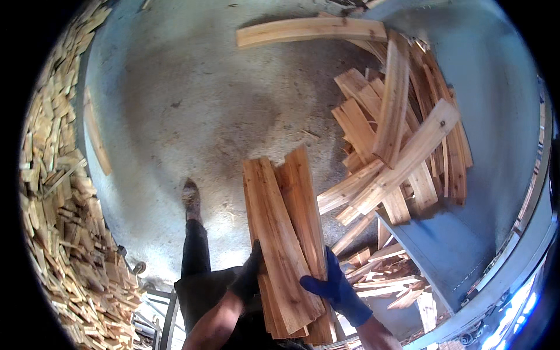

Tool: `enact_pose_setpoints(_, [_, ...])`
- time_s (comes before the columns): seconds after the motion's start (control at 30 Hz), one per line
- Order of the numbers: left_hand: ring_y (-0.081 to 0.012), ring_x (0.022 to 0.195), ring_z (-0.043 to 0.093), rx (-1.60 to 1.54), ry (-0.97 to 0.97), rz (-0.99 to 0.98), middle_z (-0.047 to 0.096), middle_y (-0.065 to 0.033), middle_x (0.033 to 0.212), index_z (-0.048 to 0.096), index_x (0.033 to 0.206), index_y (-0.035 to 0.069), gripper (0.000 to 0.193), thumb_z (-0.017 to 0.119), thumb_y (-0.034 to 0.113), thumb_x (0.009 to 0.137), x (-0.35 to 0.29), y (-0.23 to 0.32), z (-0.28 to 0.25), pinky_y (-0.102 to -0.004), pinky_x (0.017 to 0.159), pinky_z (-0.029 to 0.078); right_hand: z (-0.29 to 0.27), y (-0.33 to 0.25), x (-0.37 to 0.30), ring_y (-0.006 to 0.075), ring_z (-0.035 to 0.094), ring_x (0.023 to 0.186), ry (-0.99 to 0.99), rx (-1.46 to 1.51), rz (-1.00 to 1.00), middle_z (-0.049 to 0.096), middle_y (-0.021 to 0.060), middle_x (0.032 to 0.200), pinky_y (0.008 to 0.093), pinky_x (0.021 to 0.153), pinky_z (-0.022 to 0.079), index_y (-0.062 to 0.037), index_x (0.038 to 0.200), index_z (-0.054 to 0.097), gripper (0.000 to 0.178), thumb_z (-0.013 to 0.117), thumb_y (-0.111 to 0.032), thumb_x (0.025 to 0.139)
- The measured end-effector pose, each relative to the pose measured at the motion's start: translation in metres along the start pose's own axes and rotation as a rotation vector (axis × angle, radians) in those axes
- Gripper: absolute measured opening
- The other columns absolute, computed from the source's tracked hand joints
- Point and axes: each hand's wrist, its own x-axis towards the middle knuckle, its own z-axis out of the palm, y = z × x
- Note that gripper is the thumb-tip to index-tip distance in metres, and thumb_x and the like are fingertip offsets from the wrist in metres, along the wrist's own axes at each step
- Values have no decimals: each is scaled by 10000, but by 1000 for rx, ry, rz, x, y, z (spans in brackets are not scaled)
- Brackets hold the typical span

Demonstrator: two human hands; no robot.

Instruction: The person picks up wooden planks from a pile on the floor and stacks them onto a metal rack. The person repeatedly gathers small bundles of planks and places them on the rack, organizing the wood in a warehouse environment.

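Between my two gloved hands is a bundle of several reddish-brown wooden boards point(279, 233), held lengthwise in front of my body. My left hand point(249, 271), in a dark glove, presses against the left side of the bundle, its fingers partly hidden by the wood. On the right side my right hand point(338, 289), in a blue glove, is closed on the boards, its thumb lying over the top one. The boards overlap unevenly, and their far ends fan slightly apart.
A loose heap of long boards point(396, 125) lies to the right, one board point(312, 30) reaching left across the concrete floor point(175, 105). Short wood pieces point(64, 233) are piled along the left. A grey metal panel point(431, 251) stands at lower right, beside wood scraps point(391, 283).
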Motion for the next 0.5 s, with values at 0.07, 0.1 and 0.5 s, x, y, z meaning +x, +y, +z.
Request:
enact_pose_setpoints(0.07, [-230, 1096, 517, 19, 35, -54, 494, -115, 1245, 325, 1364, 68, 772, 454, 625, 845, -19, 3, -7, -363, 910, 455, 17, 9, -5, 209, 404, 1197, -10, 16, 32, 424, 136, 1308, 322, 1020, 302, 6, 1385, 256, 852, 749, -236, 733])
enact_pose_setpoints(0.1, [-231, 1100, 511, 13, 24, -43, 488, -118, 1250, 325, 1363, 61, 779, 460, 626, 843, -19, 3, -16, -360, 912, 451, 23, 11, -2, 209, 405, 1196, -16, 20, 48, 423, 134, 1309, 320, 1021, 300, 4, 1385, 259, 846, 747, -236, 736])
enact_pose_setpoints(0.5, [-244, 1051, 515, -312, -160, 10, 464, -119, 1191, 231, 1359, 123, 757, 603, 506, 821, -10, 30, -27, -397, 851, 491, 54, -7, 96, 213, 497, 1095, -126, 77, 88, 492, 134, 1227, 308, 938, 413, -14, 1378, 278, 878, 776, -278, 704])
